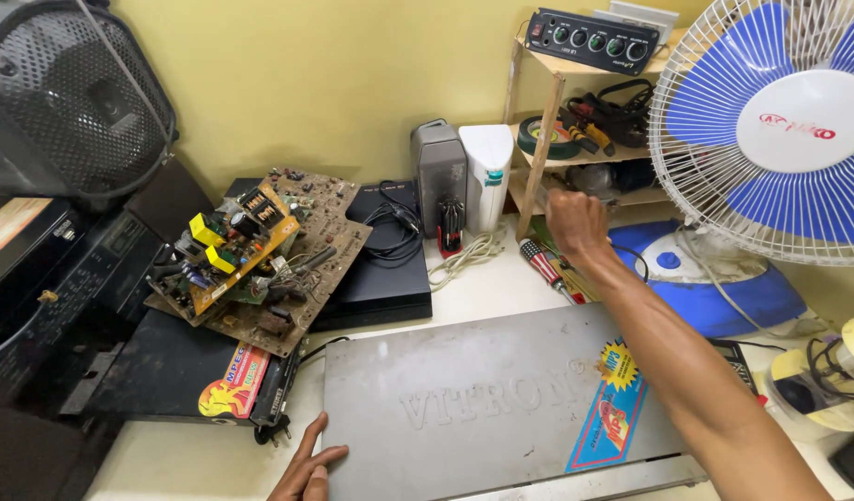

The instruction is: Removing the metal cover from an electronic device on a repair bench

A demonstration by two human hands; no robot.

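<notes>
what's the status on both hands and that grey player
Left hand flat against the dusty grey metal player case. Right hand reaching among red-handled screwdrivers, grip hidden. Lid on.

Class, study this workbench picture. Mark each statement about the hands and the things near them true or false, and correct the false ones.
1. The left hand rests at the near left corner of the flat grey metal player case. True.
2. The right hand reaches towards the wooden shelf at the back. True.
3. The stack of bare brown circuit boards lies on top of the grey case. False: it sits on black devices to the left of it.
4. The blue-and-white electric fan stands at the left. False: it stands at the right.
5. A red-handled screwdriver lies below the right hand. True.
</notes>
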